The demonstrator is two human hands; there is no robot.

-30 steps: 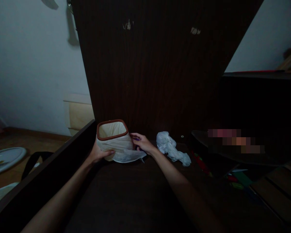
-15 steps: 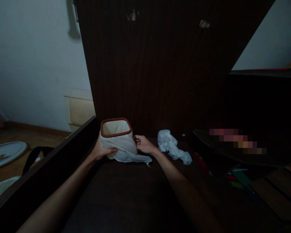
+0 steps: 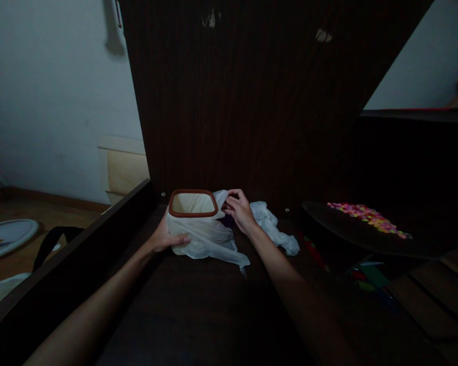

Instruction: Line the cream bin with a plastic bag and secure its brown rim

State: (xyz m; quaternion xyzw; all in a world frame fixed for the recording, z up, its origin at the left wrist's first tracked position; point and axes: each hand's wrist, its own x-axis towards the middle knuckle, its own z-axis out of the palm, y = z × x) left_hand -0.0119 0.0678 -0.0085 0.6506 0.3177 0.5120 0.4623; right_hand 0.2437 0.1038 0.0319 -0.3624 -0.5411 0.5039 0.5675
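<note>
A small bin with a brown rim (image 3: pixel 193 215) stands on the dark desk surface, lined with a thin white plastic bag (image 3: pixel 206 235) that hangs over its outside. My left hand (image 3: pixel 165 236) grips the bin's left side, thumb across the front over the bag. At the bin's right, my right hand (image 3: pixel 239 208) pinches a pulled-out part of the bag between bent fingers. A loose tail of the bag trails on the desk in front. Behind my right wrist lies a second crumpled white plastic bag (image 3: pixel 273 229).
A dark wooden panel (image 3: pixel 244 112) rises behind the bin, and a raised board (image 3: pixel 80 244) edges the left. On the right, a dark shelf (image 3: pixel 343 231) bears a pile of small colourful pieces (image 3: pixel 370 218). A round white lid-like object (image 3: pixel 9 236) lies on the floor at left.
The bin has shifted slightly right and turned a little. My right hand has moved up and right, drawing part of the bag away from the bin's side.
</note>
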